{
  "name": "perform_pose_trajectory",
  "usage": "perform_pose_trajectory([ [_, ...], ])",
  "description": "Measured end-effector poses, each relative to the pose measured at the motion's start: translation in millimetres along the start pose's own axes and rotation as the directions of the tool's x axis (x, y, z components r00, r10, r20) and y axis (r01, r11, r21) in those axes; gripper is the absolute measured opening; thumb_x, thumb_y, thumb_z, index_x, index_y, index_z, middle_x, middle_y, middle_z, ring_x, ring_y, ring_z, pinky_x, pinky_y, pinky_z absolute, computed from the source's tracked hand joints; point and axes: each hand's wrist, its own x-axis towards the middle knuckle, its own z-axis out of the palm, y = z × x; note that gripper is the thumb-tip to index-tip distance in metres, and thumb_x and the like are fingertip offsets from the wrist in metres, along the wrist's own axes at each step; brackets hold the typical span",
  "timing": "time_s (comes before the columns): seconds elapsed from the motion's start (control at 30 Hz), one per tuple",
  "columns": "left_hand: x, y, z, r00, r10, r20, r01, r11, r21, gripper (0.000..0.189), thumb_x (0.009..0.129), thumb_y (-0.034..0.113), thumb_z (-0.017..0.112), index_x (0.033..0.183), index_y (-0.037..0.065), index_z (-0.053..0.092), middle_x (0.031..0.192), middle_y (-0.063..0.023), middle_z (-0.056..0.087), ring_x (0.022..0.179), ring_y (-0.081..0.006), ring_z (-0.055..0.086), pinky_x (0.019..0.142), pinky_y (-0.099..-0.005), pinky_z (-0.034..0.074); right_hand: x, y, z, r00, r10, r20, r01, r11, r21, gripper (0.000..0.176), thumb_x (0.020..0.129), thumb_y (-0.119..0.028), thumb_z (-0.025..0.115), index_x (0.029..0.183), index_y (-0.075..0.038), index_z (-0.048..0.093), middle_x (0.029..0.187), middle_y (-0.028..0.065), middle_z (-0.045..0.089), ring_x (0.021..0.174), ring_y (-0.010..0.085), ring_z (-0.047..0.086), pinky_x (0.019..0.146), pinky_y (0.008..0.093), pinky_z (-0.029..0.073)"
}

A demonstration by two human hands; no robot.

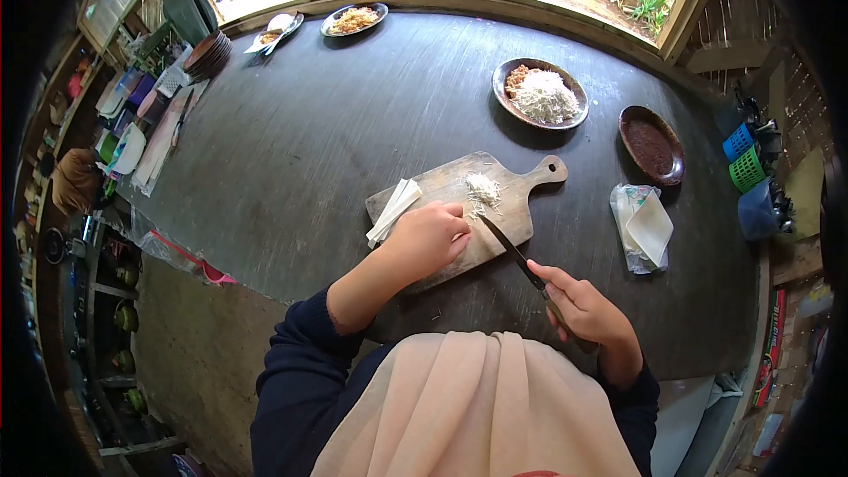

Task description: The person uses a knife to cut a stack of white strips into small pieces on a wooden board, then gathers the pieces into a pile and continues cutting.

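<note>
A wooden cutting board (442, 269) with a handle lies on the dark table in front of me. My left hand (431, 238) rests on it with curled fingers; what they pin, if anything, is hidden. My right hand (583, 305) grips a knife (511, 249), its dark blade pointing up-left, the tip just right of my left fingertips. Beyond the tip sits a small heap of fine white shreds (483, 191). White sticks (395, 208) lie side by side at the board's left end, partly behind my left hand.
A plate of white shreds and brown bits (541, 95) stands beyond the board. To its right are an oval brown dish (652, 147) and a plastic packet (639, 228) with a white sheet. Two plates sit by the window; stacked brown dishes (208, 57) stand far left, colored baskets (746, 168) at right.
</note>
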Motion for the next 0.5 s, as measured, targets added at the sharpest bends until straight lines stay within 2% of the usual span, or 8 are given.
perform_pose_trajectory([
  [0.23,0.9,-0.9,-2.5,1.000,0.005,0.009,-0.005,1.000,-0.005,0.013,0.087,0.017,0.066,0.088,0.006,0.073,0.088,-0.0077,0.064,0.086,-0.0276,0.064,0.072,-0.0378,0.052,3.4,0.7,4.6,1.000,-0.029,0.011,0.029,1.000,0.004,0.045,0.103,-0.012,0.039,0.148,-0.014,0.041,0.066,0.0035,0.053,0.048,0.0105,0.054,0.053,0.0278,0.048],
  [0.33,1.0,-3.5,-2.6,0.999,-0.032,-0.034,0.032,0.999,-0.003,0.013,0.087,0.016,0.065,0.088,0.005,0.072,0.090,-0.0097,0.064,0.085,-0.0285,0.065,0.073,-0.0381,0.052,5.1,1.9,6.3,1.000,-0.011,0.027,0.010,0.999,0.035,0.044,0.103,-0.012,0.038,0.147,-0.013,0.041,0.065,0.0035,0.053,0.048,0.0105,0.054,0.053,0.0276,0.048],
  [0.4,0.6,-5.9,-0.1,0.994,-0.094,-0.050,0.089,0.992,-0.087,0.013,0.086,0.014,0.065,0.089,0.004,0.072,0.091,-0.0118,0.064,0.082,-0.0293,0.065,0.074,-0.0376,0.052,5.2,1.3,5.6,1.000,-0.009,0.022,0.008,0.999,0.039,0.044,0.103,-0.011,0.038,0.147,-0.013,0.041,0.064,0.0036,0.053,0.048,0.0105,0.054,0.053,0.0275,0.048],
  [0.5,-1.6,-6.3,0.1,0.993,-0.116,0.003,0.116,0.988,-0.101,0.013,0.085,0.011,0.066,0.092,0.003,0.073,0.092,-0.0126,0.064,0.080,-0.0294,0.066,0.074,-0.0367,0.053,4.9,0.9,4.5,1.000,-0.013,0.026,0.011,0.999,0.048,0.044,0.103,-0.011,0.038,0.147,-0.013,0.042,0.064,0.0037,0.053,0.049,0.0105,0.054,0.053,0.0275,0.048],
])
